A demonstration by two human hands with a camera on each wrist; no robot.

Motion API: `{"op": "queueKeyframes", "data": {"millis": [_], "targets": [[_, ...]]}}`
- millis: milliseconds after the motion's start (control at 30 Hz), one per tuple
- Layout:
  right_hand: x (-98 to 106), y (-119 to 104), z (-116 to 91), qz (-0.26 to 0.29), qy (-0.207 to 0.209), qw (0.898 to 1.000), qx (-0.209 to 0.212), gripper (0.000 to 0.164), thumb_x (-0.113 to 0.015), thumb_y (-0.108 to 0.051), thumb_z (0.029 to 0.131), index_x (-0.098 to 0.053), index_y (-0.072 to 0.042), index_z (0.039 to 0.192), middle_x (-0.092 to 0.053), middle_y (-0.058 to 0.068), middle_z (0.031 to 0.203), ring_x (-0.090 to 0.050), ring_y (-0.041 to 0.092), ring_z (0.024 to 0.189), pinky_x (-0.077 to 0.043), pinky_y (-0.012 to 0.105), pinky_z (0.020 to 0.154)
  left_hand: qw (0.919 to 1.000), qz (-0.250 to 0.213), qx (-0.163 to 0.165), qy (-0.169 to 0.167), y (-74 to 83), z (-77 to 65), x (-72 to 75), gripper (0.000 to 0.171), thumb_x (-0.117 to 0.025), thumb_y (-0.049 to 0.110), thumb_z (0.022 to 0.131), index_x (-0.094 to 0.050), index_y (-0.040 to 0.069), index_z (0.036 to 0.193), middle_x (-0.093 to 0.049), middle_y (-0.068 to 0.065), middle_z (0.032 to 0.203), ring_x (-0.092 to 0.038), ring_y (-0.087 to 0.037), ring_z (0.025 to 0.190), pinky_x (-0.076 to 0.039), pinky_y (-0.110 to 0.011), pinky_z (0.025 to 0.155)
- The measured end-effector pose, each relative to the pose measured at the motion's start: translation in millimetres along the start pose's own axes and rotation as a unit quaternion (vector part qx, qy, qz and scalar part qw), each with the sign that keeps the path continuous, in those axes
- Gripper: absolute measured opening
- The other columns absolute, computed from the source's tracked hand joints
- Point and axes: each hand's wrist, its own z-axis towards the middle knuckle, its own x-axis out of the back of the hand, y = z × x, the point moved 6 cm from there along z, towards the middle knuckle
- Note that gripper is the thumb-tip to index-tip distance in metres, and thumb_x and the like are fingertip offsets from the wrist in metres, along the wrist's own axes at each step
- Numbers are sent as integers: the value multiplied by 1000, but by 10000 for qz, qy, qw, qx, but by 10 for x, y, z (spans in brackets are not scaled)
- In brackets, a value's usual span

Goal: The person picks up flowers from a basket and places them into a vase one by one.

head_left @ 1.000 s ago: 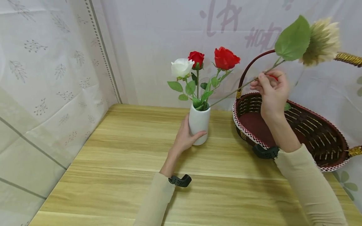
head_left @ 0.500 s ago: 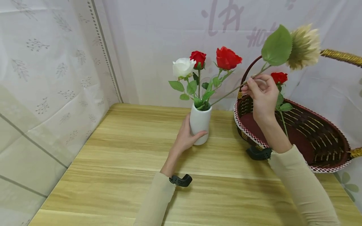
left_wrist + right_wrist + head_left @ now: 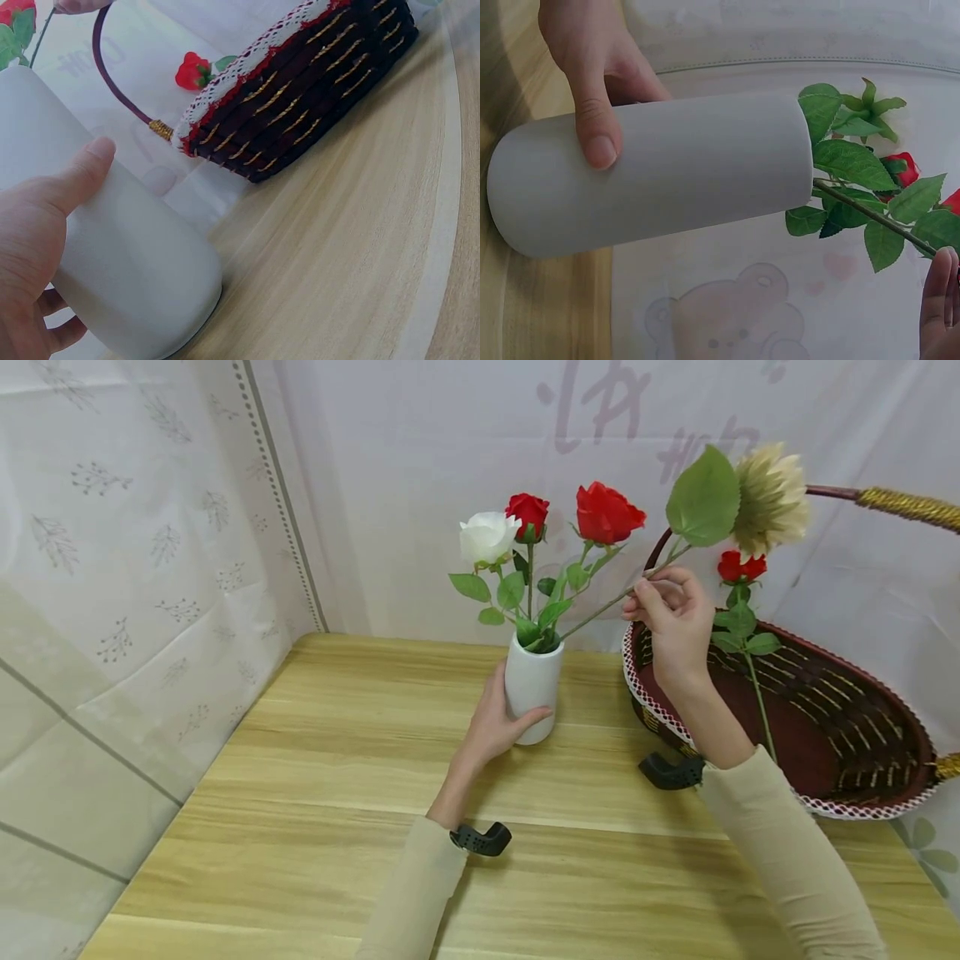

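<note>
A white vase [image 3: 534, 681] stands on the wooden table, gripped low around its side by my left hand [image 3: 497, 718]. In it are a white rose [image 3: 487, 537] and two red roses, one [image 3: 527, 514] upright behind and one [image 3: 609, 512] leaning right. My right hand [image 3: 681, 627] pinches the stem of a cream, many-petalled flower [image 3: 772, 500] with a broad green leaf [image 3: 703, 497]. That stem slants down leftward, its lower end inside the vase mouth. In the right wrist view, the stem [image 3: 877, 217] crosses the vase rim among the green leaves.
At the right stands a dark woven basket [image 3: 847, 706] with lace trim and a gold-wrapped handle [image 3: 911, 508]. Another red rose [image 3: 741, 567] leans in it, behind my right hand. Patterned cloth [image 3: 397, 485] hangs along the back and left of the table [image 3: 337, 752].
My right hand has moved left and down, sliding the cream flower's stem farther into the vase. The red rose in the basket has come into view. My left hand stays on the vase.
</note>
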Motion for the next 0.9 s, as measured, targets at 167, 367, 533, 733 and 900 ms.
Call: {"op": "queueKeyframes", "data": {"millis": [167, 367, 533, 733, 900], "targets": [[-12, -10, 10, -46, -19, 9999, 139, 9, -66, 5, 94, -60, 2, 100, -67, 14, 86, -66, 20, 66, -58, 27, 64, 10000, 16, 39, 10, -2, 0, -14, 98, -84, 37, 85, -21, 21, 158, -43, -7, 144, -47, -22, 125, -44, -47, 102], [-67, -7, 23, -130, -41, 9999, 87, 11, -67, 4, 94, -60, 0, 102, -66, 13, 85, -66, 20, 67, -58, 28, 65, 10000, 2, 3, 33, 9, -8, -3, 97, -84, 37, 84, -22, 21, 158, -43, -8, 143, -47, -23, 125, -45, -48, 101], [-110, -10, 33, -256, -105, 9996, 38, 11, -66, 4, 94, -62, -3, 102, -66, 13, 83, -66, 21, 67, -59, 31, 66, 10000, -12, 39, 30, 3, -28, -6, 98, -84, 37, 84, -22, 21, 158, -42, -9, 144, -46, -24, 126, -45, -48, 101], [-163, -41, 39, -172, -233, 9996, -77, 13, -68, 4, 93, -60, 2, 103, -65, 14, 83, -65, 22, 66, -58, 28, 68, 10000, 15, 92, 15, -5, -20, -15, 98, -84, 37, 85, -21, 21, 158, -42, -8, 144, -46, -23, 126, -44, -47, 102], [-233, -10, 9, -804, -463, 9957, -28, 11, -67, 0, 95, -61, -2, 103, -65, 13, 85, -66, 20, 69, -58, 28, 69, 10000, -24, 62, 28, -1, -8, -22, 97, -84, 36, 84, -22, 21, 157, -43, -8, 143, -47, -23, 125, -45, -47, 101]]}}
